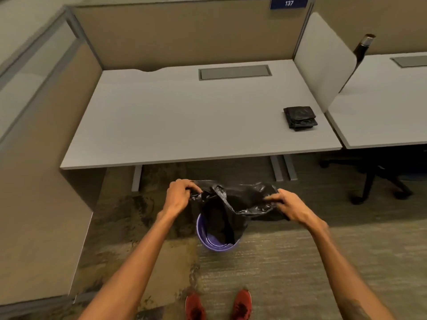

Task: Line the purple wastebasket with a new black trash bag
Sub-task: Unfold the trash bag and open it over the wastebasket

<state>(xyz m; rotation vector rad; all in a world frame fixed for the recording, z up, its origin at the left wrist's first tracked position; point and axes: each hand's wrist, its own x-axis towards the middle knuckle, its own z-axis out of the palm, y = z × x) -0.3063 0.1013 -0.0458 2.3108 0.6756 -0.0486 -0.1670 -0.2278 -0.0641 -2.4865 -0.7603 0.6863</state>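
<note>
Both hands are stretching the bag's mouth open above the bin.

The left hand [179, 195] is pinching the rim of the black bag [231, 204] at its 9 o'clock, fingers curled tight on the film; the right hand [287, 205] is gripping the rim at 3 o'clock the same way. The bag's body is hanging down into the purple bin [213, 242] on the carpet, at 12 o'clock from the red shoes [218, 304]. It looks light, limp and slippery, so holding the hem itself seems best. Spare folded bags [300, 118] are lying on the desk [184, 116] at 2 o'clock.
</note>
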